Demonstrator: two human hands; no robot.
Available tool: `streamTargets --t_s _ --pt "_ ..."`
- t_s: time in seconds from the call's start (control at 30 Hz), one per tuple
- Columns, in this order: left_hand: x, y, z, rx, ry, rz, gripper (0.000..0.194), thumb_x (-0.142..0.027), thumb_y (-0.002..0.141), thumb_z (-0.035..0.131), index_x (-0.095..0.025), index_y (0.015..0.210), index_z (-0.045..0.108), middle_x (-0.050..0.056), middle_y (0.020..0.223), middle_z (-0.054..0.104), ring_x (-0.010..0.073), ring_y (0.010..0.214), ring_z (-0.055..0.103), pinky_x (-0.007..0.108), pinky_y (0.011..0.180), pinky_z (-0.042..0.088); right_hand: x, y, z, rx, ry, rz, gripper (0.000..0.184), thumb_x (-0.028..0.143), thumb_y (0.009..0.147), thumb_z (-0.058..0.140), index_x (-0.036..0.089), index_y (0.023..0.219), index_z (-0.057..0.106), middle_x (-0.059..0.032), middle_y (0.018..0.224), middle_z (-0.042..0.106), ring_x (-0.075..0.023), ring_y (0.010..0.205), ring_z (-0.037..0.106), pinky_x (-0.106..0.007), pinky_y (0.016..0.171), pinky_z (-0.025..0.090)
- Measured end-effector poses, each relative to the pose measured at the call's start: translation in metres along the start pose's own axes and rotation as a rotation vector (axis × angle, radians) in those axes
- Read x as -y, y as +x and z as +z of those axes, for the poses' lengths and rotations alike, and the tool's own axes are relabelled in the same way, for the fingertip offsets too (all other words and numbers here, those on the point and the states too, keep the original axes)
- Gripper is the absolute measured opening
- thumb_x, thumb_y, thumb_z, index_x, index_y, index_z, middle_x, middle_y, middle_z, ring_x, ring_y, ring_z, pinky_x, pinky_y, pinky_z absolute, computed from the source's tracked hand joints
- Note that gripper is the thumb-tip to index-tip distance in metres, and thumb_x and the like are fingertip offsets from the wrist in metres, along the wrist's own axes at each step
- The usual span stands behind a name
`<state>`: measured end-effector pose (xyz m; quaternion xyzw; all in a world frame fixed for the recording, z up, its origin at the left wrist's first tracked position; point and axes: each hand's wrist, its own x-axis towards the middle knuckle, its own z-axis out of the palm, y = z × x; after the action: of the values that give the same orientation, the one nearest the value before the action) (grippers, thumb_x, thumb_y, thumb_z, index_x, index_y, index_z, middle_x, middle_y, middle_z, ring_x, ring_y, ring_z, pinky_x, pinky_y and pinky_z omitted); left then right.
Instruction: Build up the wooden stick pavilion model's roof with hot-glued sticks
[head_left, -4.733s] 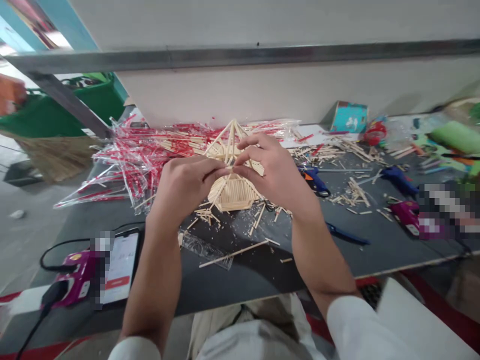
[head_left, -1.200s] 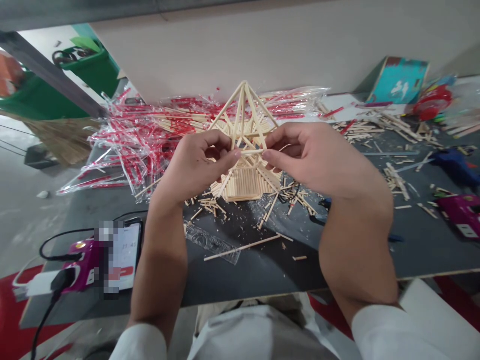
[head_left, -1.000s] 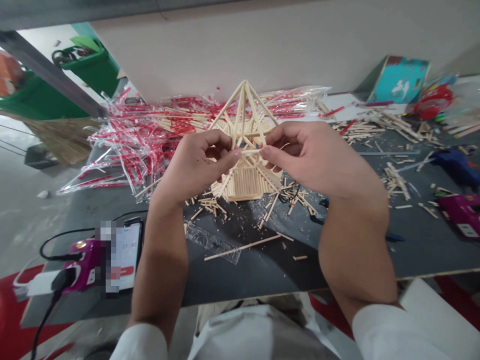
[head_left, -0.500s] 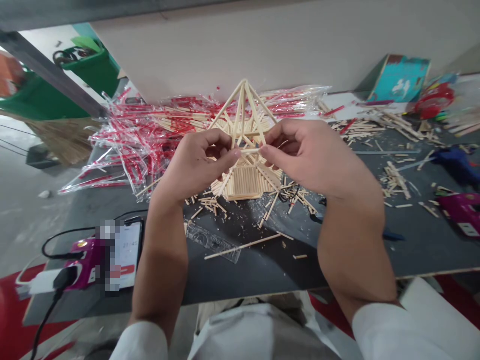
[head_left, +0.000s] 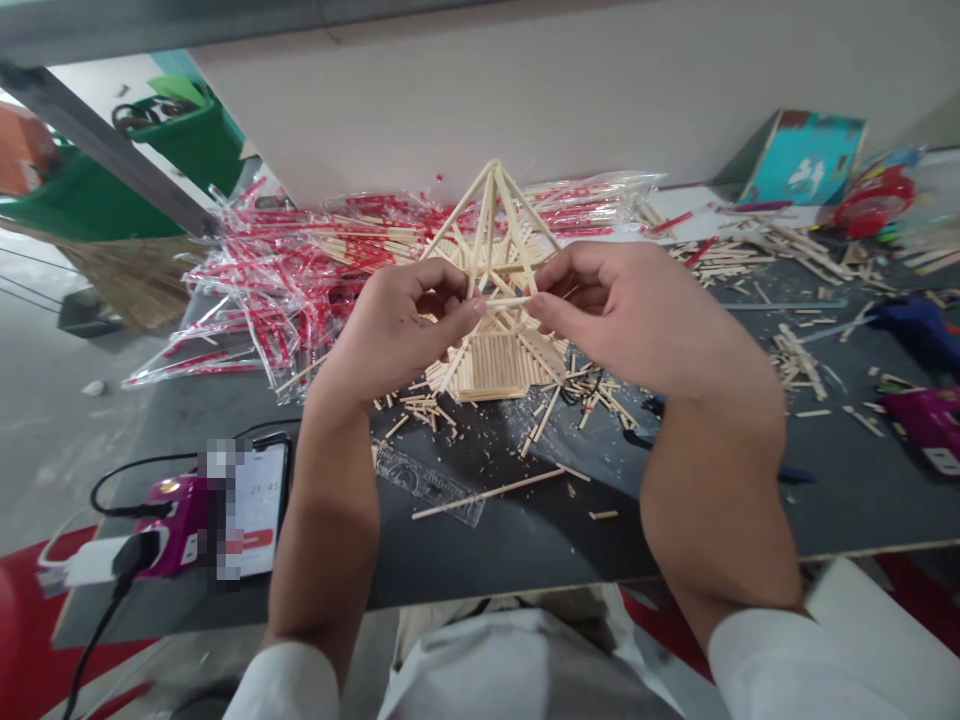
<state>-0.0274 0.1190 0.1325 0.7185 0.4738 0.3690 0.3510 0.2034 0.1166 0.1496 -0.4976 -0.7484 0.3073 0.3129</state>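
Note:
A pale model built of thin wooden sticks (head_left: 495,365) stands mid-table, its upper sticks meeting in a peak. Across its front lies a short wooden stick (head_left: 507,302), held level at both ends. My left hand (head_left: 409,325) pinches the left end between thumb and fingers, against a slanting stick of the frame. At the right end, my right hand (head_left: 607,310) is closed in the same kind of pinch. Whether the short stick is fixed to the frame I cannot tell. The fingertips hide its ends.
Wrapped sticks in red-marked plastic (head_left: 277,280) pile up at the back left. A clear ruler (head_left: 427,482) and a long loose stick (head_left: 487,494) lie in front. A phone (head_left: 259,510) and purple power strip (head_left: 176,520) sit left. Cut sticks (head_left: 799,360) and a blue tool (head_left: 919,330) lie right.
Both hands keep their pinch on the short stick. The whole view has shifted very slightly; the right hand sits a touch farther right, and the model stands as before.

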Motion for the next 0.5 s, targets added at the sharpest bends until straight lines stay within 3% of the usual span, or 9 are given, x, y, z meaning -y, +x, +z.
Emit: streamTargets --t_s 0.2,0.5 --pt "0.0008 0.0003 -0.0001 0.000 0.002 0.009 0.009 -0.027 0.087 0.073 -0.019 0.087 0.069 0.001 0.069 0.064 0.0113 0.058 0.060 0.024 0.050 0.051 0.0019 0.0006 0.0003 -0.010 -0.015 -0.008 0.012 0.030 0.093 0.065 0.021 0.092 0.073 -0.0022 0.078 0.075 -0.0180 0.070 0.066 -0.035 0.059 0.047" --pt "0.0002 -0.0006 -0.0005 -0.003 0.052 0.018 0.011 -0.030 0.090 0.071 -0.019 0.089 0.069 0.001 0.069 0.065 0.0121 0.059 0.061 0.025 0.053 0.050 0.0043 -0.0010 0.0017 -0.016 -0.080 0.001 0.011 0.033 0.094 0.068 0.022 0.094 0.072 -0.0043 0.081 0.075 -0.0208 0.072 0.069 -0.039 0.066 0.055"
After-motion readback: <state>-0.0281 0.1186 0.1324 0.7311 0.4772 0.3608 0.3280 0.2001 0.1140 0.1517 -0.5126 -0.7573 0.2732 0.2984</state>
